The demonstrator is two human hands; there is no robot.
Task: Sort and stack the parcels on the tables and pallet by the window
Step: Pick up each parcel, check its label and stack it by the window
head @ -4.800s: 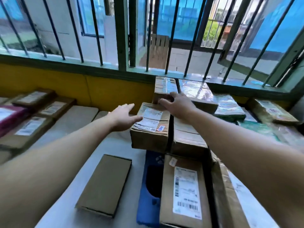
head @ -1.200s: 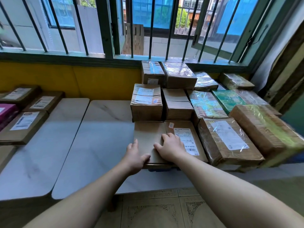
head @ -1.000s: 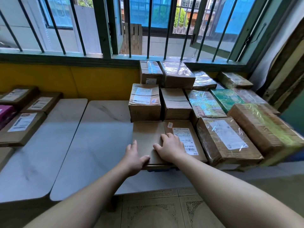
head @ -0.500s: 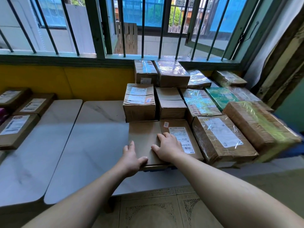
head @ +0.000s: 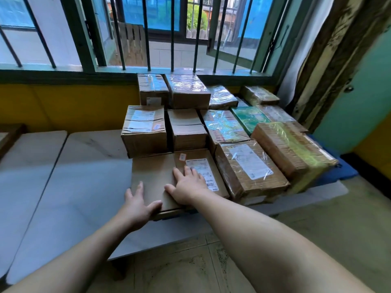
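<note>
My right hand (head: pixel 187 188) lay flat, fingers straight and spread, on top of the two flat front parcels, across the seam between the plain flat parcel (head: pixel 152 178) and the labelled flat parcel (head: pixel 201 166). My left hand (head: pixel 137 203) was open too, fingers extended along the near left corner of the plain flat parcel, thumb against its near edge. Neither hand gripped anything; both only pressed.

Landmark: the plain flat parcel, at the front of the grey table (head: pixel 80 182). Directly behind it and touching stood a taller carton with two labels (head: pixel 145 131); beside that, a plain carton (head: pixel 188 130). Right of the labelled flat parcel, touching, sat a film-wrapped carton with a white label (head: pixel 249 168). Further right, a carton banded in yellow-green tape (head: pixel 292 149). Behind, toward the barred window (head: pixel 173 32), more wrapped parcels were stacked. Right of the stack, a blue pallet (head: pixel 342 170) showed.

Judgement: step in hand was squaring the front pair into the row. To do it well: push level with both palms, keep the seam closed, bring the near edges flush, and do not lever the back cartons off line. Something under the front pair overhung slightly at the near edge; I could not tell what.
</note>
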